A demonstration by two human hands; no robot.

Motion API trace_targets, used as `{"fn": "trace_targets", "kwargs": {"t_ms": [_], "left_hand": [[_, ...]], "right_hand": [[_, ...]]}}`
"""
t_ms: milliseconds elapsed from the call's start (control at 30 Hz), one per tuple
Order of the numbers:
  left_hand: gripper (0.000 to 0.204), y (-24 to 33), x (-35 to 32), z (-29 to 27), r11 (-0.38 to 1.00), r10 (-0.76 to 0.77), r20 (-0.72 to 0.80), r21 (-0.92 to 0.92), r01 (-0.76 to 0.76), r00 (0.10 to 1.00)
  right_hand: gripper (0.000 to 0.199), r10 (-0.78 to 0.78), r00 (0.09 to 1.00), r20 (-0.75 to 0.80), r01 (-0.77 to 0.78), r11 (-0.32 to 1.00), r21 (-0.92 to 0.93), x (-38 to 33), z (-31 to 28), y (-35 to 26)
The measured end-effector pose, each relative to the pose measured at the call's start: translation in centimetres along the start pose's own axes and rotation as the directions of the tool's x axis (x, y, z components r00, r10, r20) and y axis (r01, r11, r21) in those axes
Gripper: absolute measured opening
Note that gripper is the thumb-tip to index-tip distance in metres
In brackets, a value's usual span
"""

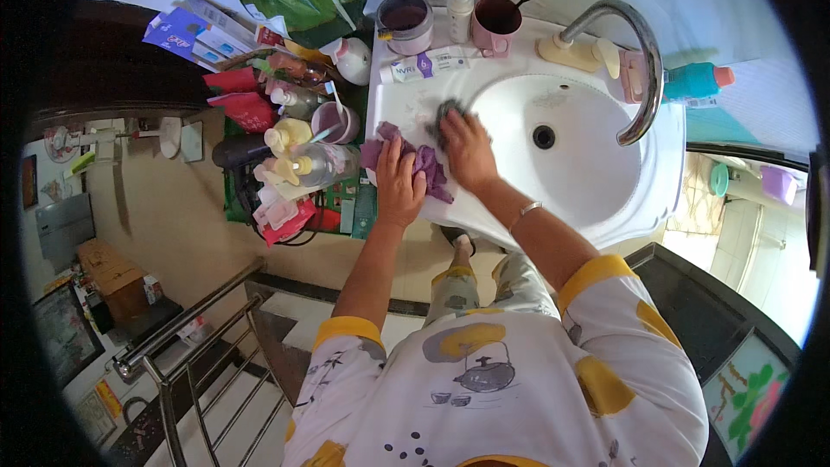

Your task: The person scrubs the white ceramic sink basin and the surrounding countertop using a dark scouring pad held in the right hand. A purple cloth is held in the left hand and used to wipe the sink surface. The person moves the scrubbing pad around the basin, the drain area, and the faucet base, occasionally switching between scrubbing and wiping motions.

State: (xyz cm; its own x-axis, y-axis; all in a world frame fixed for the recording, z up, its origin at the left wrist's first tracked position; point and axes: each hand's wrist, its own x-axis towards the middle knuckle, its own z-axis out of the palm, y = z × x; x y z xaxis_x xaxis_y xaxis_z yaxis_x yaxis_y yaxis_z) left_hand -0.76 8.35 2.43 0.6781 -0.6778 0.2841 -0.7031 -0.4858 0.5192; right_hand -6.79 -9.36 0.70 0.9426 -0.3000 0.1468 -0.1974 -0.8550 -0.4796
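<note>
This looks like a home, at its washing area. A white washbasin point(605, 186) with a chrome faucet point(654, 73) fills the upper right, and along its back edge stand a pump bottle point(461, 15) and a pink mug point(495, 37), with a squeezed tube point(425, 65) lying in front. Left of it, toothbrushes lean in a mauve cup point(343, 127) among toiletries. A metal railing point(190, 316) crosses the lower left, with household furniture beyond; a tiled area point(700, 195) shows at the right edge.
</note>
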Motion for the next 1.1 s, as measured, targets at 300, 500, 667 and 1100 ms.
{"fn": "trace_targets", "kwargs": {"t_ms": [300, 500, 667, 1100], "left_hand": [[0.041, 3.1, -2.5, 1.5, 0.99, -0.118, -0.036, 0.078, 0.12, 0.992], [0.04, 4.1, -5.0, 1.2, 0.996, -0.088, -0.017, 0.0, 0.088, 0.996], [0.037, 0.7, 0.5, -0.8, 0.981, -0.163, -0.091, 0.093, 0.171, 0.982], [0.041, 2.4, -3.6, -0.8, 0.747, -0.6, -0.058, -0.397, 0.533, 0.798]], "right_hand": [[0.048, 0.002, 0.998, 0.062, 0.003, 0.997, -0.071, 4.5, -2.3, 1.2], [0.049, -0.314, 0.933, 0.175, 0.311, 0.949, 0.041, -4.2, -1.7, 0.0], [0.045, -0.275, 0.959, 0.072, 0.281, 0.955, -0.093, 5.7, -2.7, 1.0], [0.049, -0.366, 0.845, 0.389, 0.361, 0.928, 0.088, -7.4, -4.4, 0.9]]}}
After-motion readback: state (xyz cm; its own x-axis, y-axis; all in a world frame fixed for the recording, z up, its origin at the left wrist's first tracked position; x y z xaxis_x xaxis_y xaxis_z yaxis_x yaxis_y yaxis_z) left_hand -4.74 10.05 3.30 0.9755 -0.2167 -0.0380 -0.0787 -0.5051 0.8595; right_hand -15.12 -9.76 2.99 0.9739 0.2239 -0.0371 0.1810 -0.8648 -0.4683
